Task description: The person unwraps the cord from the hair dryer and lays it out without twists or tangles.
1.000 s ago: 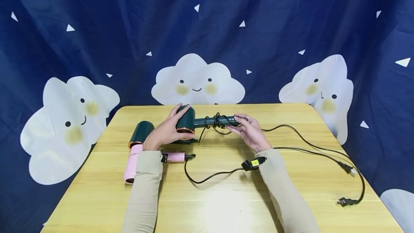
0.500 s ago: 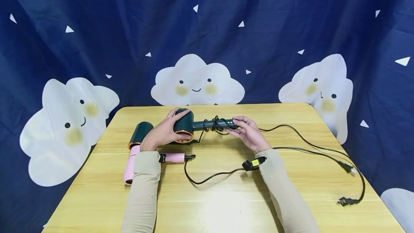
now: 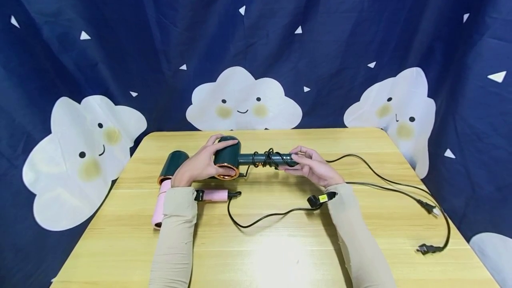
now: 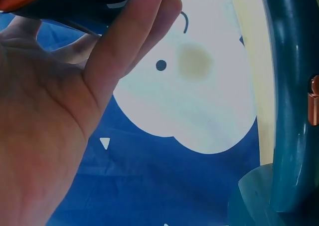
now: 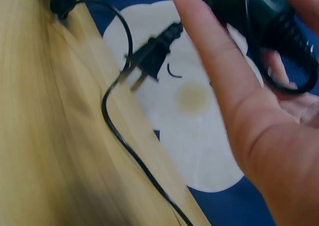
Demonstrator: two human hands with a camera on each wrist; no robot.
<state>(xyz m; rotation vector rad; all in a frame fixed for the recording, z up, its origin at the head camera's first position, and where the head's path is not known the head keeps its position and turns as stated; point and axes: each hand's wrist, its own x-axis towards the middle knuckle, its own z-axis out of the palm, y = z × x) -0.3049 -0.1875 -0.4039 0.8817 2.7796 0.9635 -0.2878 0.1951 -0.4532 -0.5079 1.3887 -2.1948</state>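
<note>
A dark green hair dryer [image 3: 227, 152] with a copper-coloured rim is held level above the table in both hands. My left hand [image 3: 199, 162] grips its barrel from the left, thumb at the lower rim and fingers over the top. Around its handle winds a black cord [image 3: 269, 158]. At the handle's end, my right hand [image 3: 314, 166] holds it between thumb and fingers. The right wrist view shows a two-prong plug [image 5: 152, 54] dangling beside that hand. A second green hair dryer [image 3: 174, 165] lies behind the left wrist, partly hidden; its handle [image 4: 295, 96] fills the left wrist view's right side.
A pink hair dryer [image 3: 216, 195] lies under the left forearm, which hides part of it. Its black cord [image 3: 272, 214] runs right across the wooden table [image 3: 248, 261] to a yellow-tagged piece [image 3: 323, 198] by the right sleeve. Two plugs [image 3: 429, 249] lie near the right edge.
The held hair dryer has come down and slightly nearer, and its copper-rimmed opening shows more. My right hand has shifted a little right and down, with the yellow-tagged piece moving right beside it.
</note>
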